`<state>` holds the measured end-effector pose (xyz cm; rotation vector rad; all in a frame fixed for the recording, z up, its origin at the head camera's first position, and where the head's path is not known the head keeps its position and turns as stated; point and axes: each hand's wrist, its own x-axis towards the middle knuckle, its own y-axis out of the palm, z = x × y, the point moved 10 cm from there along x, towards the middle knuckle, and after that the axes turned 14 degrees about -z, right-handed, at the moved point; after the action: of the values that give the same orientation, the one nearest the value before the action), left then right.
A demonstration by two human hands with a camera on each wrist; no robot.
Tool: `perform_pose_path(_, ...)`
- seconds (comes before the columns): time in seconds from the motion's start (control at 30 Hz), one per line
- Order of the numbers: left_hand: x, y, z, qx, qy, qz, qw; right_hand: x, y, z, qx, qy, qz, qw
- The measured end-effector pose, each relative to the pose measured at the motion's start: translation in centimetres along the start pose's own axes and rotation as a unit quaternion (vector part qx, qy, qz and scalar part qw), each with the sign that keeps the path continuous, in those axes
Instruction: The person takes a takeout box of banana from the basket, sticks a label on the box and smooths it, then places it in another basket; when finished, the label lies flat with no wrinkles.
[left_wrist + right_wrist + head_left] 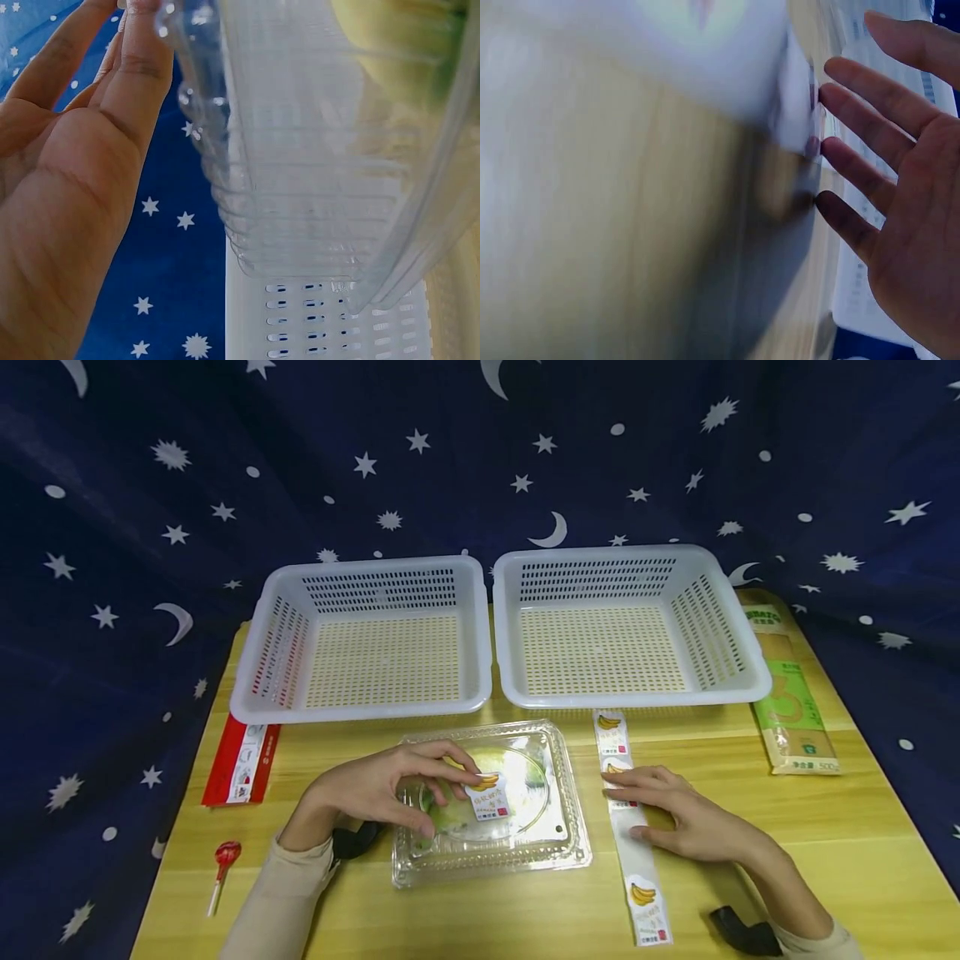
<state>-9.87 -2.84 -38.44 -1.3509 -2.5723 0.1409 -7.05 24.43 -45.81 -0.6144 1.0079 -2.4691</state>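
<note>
A clear plastic clamshell box [566, 814] with something yellow-green inside lies in front of me. On its lid is a banana-print sticker [491, 800]. My left hand [401, 781] is over the box's left part, its extended fingertips at the sticker's upper edge and its thumb spread apart from them. In the left wrist view the box's ribbed side [315, 172] fills the right. To the right lies a strip of banana stickers [633, 847], with a bare stretch of backing between stickers. My right hand [686, 818] rests at it, fingers extended and fingertips on the strip.
Two white perforated baskets [360, 714] [630, 700] stand side by side at the back. A red packet [221, 768] lies partly behind the left basket, with a red lollipop [227, 853] nearer me. A green-and-tan 500 g bag [795, 710] lies at the right.
</note>
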Motion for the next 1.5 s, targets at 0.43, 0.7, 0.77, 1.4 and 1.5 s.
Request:
perform_pose_path(0.43, 0.1, 0.0, 0.4, 0.002, -0.016, 0.001, 0.9999, 0.5, -1.8, 1.1, 0.006, 0.023, -0.006, 0.9997)
perform_pose_path(0.7, 0.1, 0.2, 1.0, 0.028, -0.029, 0.012, 0.9991, 4.5, -1.0, 9.1, 0.098, -0.107, -0.028, 0.9890)
perform_pose_path(0.77, 0.1, 0.3, 1.2, 0.031, -0.034, 0.016, 0.9988, 5.4, 0.0, 10.7, 0.111, -0.144, -0.022, 0.9832)
perform_pose_path(1.4, 0.1, 0.4, 1.4, 0.035, -0.049, 0.016, 0.9981, 6.9, 5.1, 11.9, 0.074, -0.199, 0.032, 0.9768)
perform_pose_path(1.5, 0.1, 0.6, 1.3, 0.005, -0.048, 0.026, 0.9985, 7.0, 5.1, 11.8, 0.078, -0.196, 0.035, 0.9768)
